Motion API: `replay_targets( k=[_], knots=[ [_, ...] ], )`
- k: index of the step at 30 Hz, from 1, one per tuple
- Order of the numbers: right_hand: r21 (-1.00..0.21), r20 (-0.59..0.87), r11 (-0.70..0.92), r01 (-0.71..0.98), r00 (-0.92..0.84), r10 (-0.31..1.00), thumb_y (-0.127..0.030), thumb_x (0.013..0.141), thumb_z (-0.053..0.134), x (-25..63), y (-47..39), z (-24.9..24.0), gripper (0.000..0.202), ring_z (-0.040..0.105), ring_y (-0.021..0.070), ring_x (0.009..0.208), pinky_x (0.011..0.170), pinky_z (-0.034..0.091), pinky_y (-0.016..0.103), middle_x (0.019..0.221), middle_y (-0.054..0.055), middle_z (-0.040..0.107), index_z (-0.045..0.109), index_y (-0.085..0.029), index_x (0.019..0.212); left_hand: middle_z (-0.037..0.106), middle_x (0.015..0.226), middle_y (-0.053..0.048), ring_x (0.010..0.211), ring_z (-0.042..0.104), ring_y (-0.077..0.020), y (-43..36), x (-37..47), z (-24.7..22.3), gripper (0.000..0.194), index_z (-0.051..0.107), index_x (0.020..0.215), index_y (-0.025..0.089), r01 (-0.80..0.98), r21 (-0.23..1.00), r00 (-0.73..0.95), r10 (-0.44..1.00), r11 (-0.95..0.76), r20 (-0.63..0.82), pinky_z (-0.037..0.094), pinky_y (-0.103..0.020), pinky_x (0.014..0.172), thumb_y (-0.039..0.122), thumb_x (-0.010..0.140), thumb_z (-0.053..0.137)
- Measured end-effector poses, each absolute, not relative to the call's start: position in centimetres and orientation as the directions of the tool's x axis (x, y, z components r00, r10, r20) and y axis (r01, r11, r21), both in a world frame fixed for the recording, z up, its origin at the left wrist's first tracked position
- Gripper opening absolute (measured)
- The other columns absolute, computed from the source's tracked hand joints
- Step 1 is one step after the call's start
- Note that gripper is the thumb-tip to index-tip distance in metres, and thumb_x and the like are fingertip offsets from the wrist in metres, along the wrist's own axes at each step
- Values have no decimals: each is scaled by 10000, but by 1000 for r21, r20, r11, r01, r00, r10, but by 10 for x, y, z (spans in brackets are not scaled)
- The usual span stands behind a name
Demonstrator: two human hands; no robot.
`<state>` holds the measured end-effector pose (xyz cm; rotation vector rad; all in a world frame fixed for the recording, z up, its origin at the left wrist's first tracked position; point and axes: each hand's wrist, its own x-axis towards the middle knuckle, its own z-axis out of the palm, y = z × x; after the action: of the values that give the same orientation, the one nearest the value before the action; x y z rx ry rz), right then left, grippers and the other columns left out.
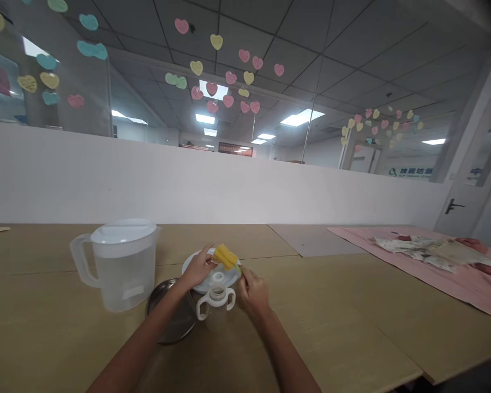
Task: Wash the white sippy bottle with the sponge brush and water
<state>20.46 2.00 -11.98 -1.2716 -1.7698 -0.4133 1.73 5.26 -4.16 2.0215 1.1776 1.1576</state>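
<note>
A yellow sponge-like piece [226, 256] with a thin green handle is held up between my hands. My left hand [199, 267] pinches its left end. The fingers of my right hand [253, 289] are closed on the green handle at its lower right. Below the piece stands a clear bottle [217, 297] with two white side handles and an open neck. Behind the bottle, partly hidden, lies a white plate [191, 263] with a small white ring [218, 278] at its front. A round metal pan [175, 322] sits under my left forearm.
To the left stands a large translucent lidded pitcher [126, 267] with a handle. A pink cloth [445, 284] with crumpled fabric on it covers the right end of the wooden table [331, 327]. Behind the table runs a low white wall [213, 191] with glass above.
</note>
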Motion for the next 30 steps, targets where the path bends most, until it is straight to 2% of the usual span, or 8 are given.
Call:
replay_targets(
  k=[3,8,14,19,25,28,30],
  knots=[
    [-165,811,384,909,-96,578,-178,835,323,200,21,-120,365,575,124,584,533,379,192,719,58,642,597,-157,1076,682,912,-84,753,614,-198,49,17,-38,583,429,1247,126,389,770,285,861,-506,422,458,-300,694,300,701,530],
    [-227,804,236,945,45,593,-179,845,322,199,24,-120,387,576,135,604,529,382,198,750,71,634,555,-151,1153,675,959,-95,798,617,-201,44,18,-33,565,443,1243,136,346,808,240,878,-477,415,460,-311,732,294,709,533],
    [-265,801,302,916,35,598,-153,815,305,197,20,-119,434,595,146,730,626,428,208,895,90,649,528,-127,1186,612,1126,-112,971,589,-200,40,25,-26,601,379,1285,135,66,949,109,947,-309,301,456,-289,793,263,720,539],
    [-310,782,340,888,35,622,-177,826,310,193,16,-116,414,595,145,757,659,422,203,899,83,658,554,-137,1158,577,1188,-114,1081,524,-192,36,25,-21,516,479,1199,129,-81,963,41,964,-259,263,418,-273,839,284,717,579],
    [-164,807,389,907,-103,581,-163,793,377,198,17,-117,389,549,121,586,565,364,198,681,41,630,610,-184,1104,509,1272,-96,1178,448,-199,31,26,-16,330,591,1035,152,-247,953,110,972,-177,209,386,-285,913,265,725,593],
    [-73,815,385,920,-168,555,-173,775,421,203,18,-117,346,524,110,547,551,340,199,643,38,621,654,-189,1030,473,1309,-77,1201,426,-189,27,25,-10,304,587,1041,183,-295,949,176,969,-114,171,392,-284,919,246,744,584],
    [-32,827,378,925,-188,530,-175,769,434,206,18,-116,328,515,108,543,549,331,200,618,32,611,668,-193,998,464,1318,-72,1214,411,-184,24,24,-7,316,574,1068,194,-261,957,208,960,-129,186,378,-292,938,263,760,575]
  ],
)
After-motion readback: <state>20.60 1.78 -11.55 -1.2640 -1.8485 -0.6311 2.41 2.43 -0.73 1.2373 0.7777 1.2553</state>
